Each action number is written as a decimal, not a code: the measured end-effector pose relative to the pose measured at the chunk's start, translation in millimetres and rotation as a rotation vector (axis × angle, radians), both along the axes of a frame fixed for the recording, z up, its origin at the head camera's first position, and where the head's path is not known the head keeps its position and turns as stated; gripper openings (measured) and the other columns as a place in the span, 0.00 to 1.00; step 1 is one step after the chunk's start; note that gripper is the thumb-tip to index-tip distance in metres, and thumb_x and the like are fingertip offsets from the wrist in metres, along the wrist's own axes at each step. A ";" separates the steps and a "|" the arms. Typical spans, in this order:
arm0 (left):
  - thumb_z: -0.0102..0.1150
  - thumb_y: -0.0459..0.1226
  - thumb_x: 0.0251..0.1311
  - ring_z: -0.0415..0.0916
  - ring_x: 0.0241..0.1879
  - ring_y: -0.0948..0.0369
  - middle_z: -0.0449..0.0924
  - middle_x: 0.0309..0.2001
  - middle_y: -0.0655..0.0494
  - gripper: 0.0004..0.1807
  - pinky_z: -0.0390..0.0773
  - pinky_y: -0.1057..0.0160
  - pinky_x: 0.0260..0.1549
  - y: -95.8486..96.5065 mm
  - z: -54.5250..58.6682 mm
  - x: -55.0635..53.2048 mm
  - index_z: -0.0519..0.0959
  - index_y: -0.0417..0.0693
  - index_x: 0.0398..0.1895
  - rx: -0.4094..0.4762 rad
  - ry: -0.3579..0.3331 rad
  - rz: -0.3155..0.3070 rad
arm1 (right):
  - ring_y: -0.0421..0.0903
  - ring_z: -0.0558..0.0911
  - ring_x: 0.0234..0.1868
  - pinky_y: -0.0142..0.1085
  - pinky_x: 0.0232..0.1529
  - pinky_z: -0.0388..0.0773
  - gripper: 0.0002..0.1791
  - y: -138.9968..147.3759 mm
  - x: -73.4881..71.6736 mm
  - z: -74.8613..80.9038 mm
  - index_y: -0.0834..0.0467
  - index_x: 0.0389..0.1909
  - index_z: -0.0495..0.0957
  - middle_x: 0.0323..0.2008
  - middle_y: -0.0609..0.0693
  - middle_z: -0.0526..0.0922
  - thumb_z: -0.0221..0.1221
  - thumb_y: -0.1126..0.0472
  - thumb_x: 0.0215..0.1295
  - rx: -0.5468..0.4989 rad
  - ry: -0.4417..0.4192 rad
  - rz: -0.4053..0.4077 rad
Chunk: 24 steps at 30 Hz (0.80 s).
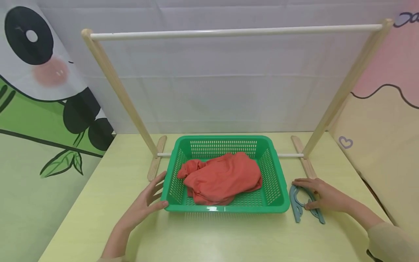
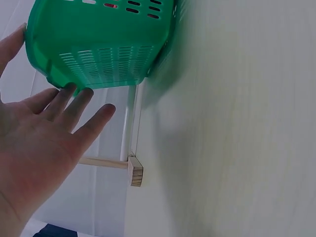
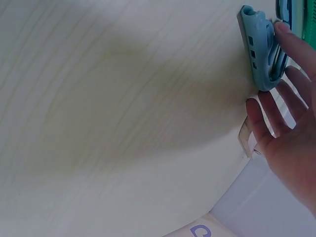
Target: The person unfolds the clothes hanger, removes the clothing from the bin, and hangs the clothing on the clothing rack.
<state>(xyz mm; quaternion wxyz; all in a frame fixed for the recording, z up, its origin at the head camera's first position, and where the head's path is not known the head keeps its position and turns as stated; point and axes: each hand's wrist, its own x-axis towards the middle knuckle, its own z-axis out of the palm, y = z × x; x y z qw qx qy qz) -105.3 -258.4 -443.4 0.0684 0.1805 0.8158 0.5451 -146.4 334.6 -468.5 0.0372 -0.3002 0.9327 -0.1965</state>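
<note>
A green plastic basket (image 1: pixel 226 209) stands on the table with a crumpled red cloth (image 1: pixel 226 178) inside, a garment by its look. My left hand (image 1: pixel 148 200) is at the basket's left side, thumb at the front corner of the rim and fingers spread along the wall. In the left wrist view those fingers are nearly straight beside the basket (image 2: pixel 98 44). To the right of the basket lies a blue-grey folding clothes hanger (image 1: pixel 296 207), its two arms folded down. My right hand (image 1: pixel 324 194) holds it between thumb and fingers, near the hinge end.
Behind the basket rises a wooden clothes rack with a white top rail (image 1: pixel 229 33) and slanted posts (image 1: pixel 121 87). Its wooden feet (image 1: pixel 157 158) rest on the table (image 1: pixel 98 214), joined by a low white bar. Printed cloth walls (image 1: pixel 386 138) close in both sides.
</note>
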 end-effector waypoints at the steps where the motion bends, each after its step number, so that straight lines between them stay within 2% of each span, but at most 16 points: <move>1: 0.62 0.31 0.62 0.51 0.74 0.34 0.46 0.79 0.45 0.48 0.68 0.75 0.61 1.5 0.2 1.1 0.46 0.52 0.80 -0.002 -0.009 0.010 | 0.57 0.75 0.60 0.44 0.54 0.76 0.44 -0.1 1.3 0.1 0.54 0.66 0.72 0.65 0.56 0.76 0.73 0.43 0.48 -0.003 -0.007 -0.006; 5: 0.67 0.34 0.59 0.51 0.75 0.35 0.45 0.80 0.45 0.52 0.66 0.78 0.59 6.8 -0.4 5.6 0.43 0.54 0.80 -0.024 -0.048 0.061 | 0.60 0.72 0.64 0.46 0.55 0.75 0.48 0.8 7.6 -1.2 0.53 0.69 0.68 0.68 0.57 0.72 0.73 0.40 0.47 0.002 -0.037 -0.050; 10: 0.69 0.36 0.58 0.53 0.74 0.36 0.48 0.79 0.47 0.52 0.68 0.77 0.58 10.7 -1.3 9.1 0.46 0.57 0.80 -0.028 -0.062 0.102 | 0.60 0.72 0.63 0.50 0.54 0.75 0.55 6.6 16.2 -1.8 0.53 0.72 0.63 0.68 0.58 0.71 0.75 0.40 0.43 -0.022 -0.073 -0.079; 13: 0.67 0.34 0.59 0.54 0.74 0.37 0.49 0.79 0.47 0.51 0.69 0.76 0.58 11.5 -2.3 10.4 0.46 0.58 0.80 -0.002 -0.068 0.097 | 0.53 0.73 0.60 0.45 0.53 0.76 0.59 14.3 21.4 -6.2 0.50 0.74 0.61 0.67 0.56 0.72 0.76 0.38 0.39 -0.020 -0.099 -0.093; 17: 0.65 0.33 0.61 0.55 0.73 0.37 0.47 0.79 0.47 0.51 0.69 0.74 0.58 12.6 -3.3 12.0 0.44 0.59 0.80 0.023 -0.080 0.079 | 0.38 0.68 0.56 0.34 0.49 0.75 0.62 25.7 26.8 -12.8 0.47 0.75 0.59 0.68 0.55 0.71 0.76 0.37 0.35 -0.006 -0.128 -0.103; 20: 0.64 0.33 0.61 0.55 0.73 0.37 0.47 0.79 0.47 0.50 0.70 0.73 0.58 13.5 -3.0 12.3 0.44 0.60 0.80 0.032 -0.081 0.072 | 0.33 0.65 0.54 0.32 0.47 0.73 0.62 30.2 29.4 -13.3 0.48 0.75 0.60 0.69 0.57 0.68 0.77 0.39 0.34 -0.009 -0.112 -0.078; 24: 0.63 0.32 0.62 0.57 0.72 0.39 0.48 0.79 0.46 0.50 0.71 0.72 0.57 14.0 -2.2 12.6 0.44 0.59 0.80 0.049 -0.094 0.070 | 0.28 0.61 0.53 0.30 0.45 0.72 0.62 32.2 31.2 -12.9 0.49 0.75 0.61 0.72 0.54 0.64 0.78 0.42 0.33 0.021 -0.069 -0.031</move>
